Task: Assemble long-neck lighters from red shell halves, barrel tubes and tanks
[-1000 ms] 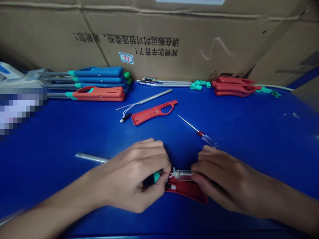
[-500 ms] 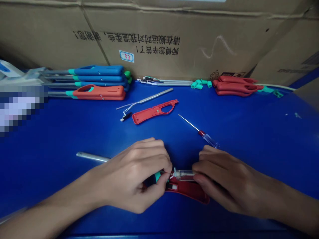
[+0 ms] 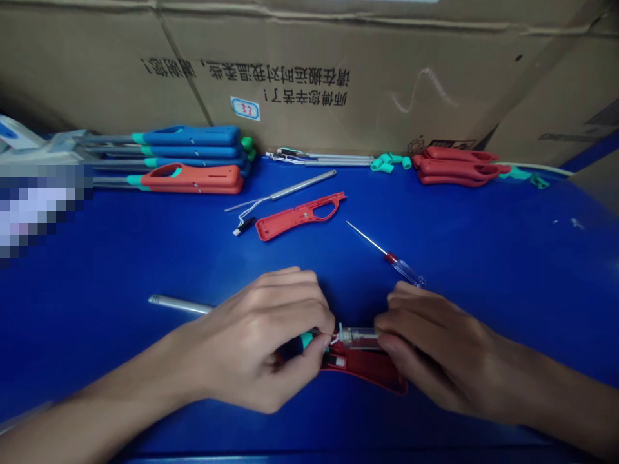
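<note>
My left hand (image 3: 271,335) is closed in a pinch around a thin whitish tube or wire (image 3: 334,339) at the end of a clear lighter fuel tank (image 3: 360,338). Closed fingers of my right hand (image 3: 435,348) grip the other end of that tank. Below them lies a red lighter handle half (image 3: 372,370), its hollow side up, with a black-and-white igniter piece (image 3: 340,361) inside. A green part (image 3: 306,339) shows under my left fingers. From beneath that hand a metal lighter barrel (image 3: 178,304) sticks out leftward.
A screwdriver (image 3: 387,256), a red handle half (image 3: 300,217) and a wired metal rod (image 3: 302,185) lie beyond my hands. Assembled lighters (image 3: 193,177), green sleeves (image 3: 389,162) and stacked red shells (image 3: 457,167) line the cardboard box (image 3: 309,38) at the back.
The clear fuel tank has shifted very slightly, and the red handle half under it hardly at all. Both hands keep their grip in nearly the same place.
</note>
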Available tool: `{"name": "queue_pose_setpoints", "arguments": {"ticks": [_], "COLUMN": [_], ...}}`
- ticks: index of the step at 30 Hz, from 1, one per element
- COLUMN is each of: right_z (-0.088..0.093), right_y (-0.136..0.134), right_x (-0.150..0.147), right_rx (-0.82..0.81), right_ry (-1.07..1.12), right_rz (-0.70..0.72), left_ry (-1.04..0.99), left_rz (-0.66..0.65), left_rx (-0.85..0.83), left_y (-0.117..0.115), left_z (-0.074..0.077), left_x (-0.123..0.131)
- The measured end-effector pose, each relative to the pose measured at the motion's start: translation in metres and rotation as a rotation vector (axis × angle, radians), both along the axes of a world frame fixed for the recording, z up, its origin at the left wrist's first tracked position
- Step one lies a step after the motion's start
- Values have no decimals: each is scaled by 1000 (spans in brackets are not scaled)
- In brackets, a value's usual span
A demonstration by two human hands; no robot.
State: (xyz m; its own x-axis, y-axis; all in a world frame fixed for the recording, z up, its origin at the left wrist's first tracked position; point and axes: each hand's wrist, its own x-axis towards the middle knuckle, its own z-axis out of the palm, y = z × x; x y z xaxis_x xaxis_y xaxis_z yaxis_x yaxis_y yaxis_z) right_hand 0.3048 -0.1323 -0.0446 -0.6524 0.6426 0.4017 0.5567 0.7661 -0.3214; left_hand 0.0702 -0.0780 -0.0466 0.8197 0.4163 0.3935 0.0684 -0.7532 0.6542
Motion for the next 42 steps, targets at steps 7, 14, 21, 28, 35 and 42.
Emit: {"name": "queue_pose_setpoints", "arguments": {"ticks": [7,14,21,28,35,42], "right_z": [0,-2,-3,-1,-1,-1], "right_y": [1,0,-1,0,-1,0], "right_x": [-1,0,1,-1,0,0], "right_rx": [7,2,-1,-6,-17,-20], "right_ry": [6,9,16,31,40,38], "right_rz": [-13,-19,-17,-28,-21,-19], "left_ry": [-5,-25,-20,-32,-32,-51], "left_rz": [6,5,5,15,3,2], "left_rx": [-12,-7,-8,1,5,-3], "left_y": [-1,-1,-1,-1,-2,-3], "left_z": [-1,1,1,2,2,1], "left_x": [-1,1,0,1,1,0]}}
